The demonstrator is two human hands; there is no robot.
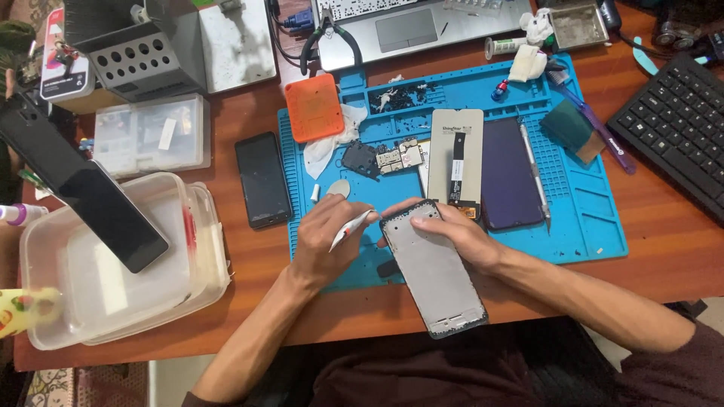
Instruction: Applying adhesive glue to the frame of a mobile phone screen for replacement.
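The repair mat (596, 218) is bright blue on a reddish-brown wooden tabletop (664, 256). On the mat's upper left corner sits an orange square pad (314, 107); on its middle, a dark purple phone back (510, 173). The phone frame (436, 271) at the mat's lower edge is silvery grey, edged black. Left of the mat lies a black phone (262, 179).
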